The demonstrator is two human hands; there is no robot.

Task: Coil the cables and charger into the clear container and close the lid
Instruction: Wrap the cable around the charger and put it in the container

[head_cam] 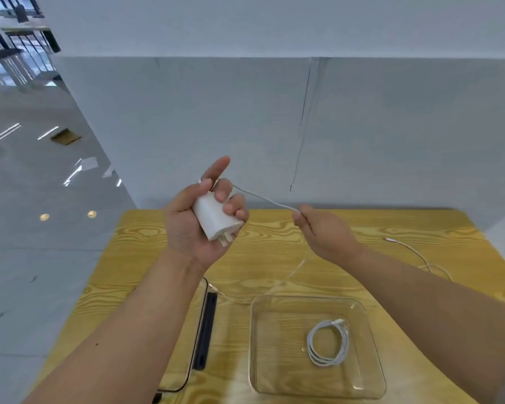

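Observation:
My left hand (199,225) is raised above the table, wrapped around a white charger block (215,220) with its prongs pointing down toward me. A thin white cable (263,197) runs taut from the top of that hand to my right hand (322,231), which pinches it between thumb and fingers. Its slack end trails down to the tabletop near the lid (296,268). The clear container (359,383) stands open at the front right, with one coiled white cable (328,342) lying inside. The lid (203,325), clear with a dark strip, lies to its left under my forearm.
Another loose white cable (414,252) lies on the right side of the yellow wooden table (146,246). A grey partition wall rises directly behind the table. Shiny grey floor spreads off the table's left edge.

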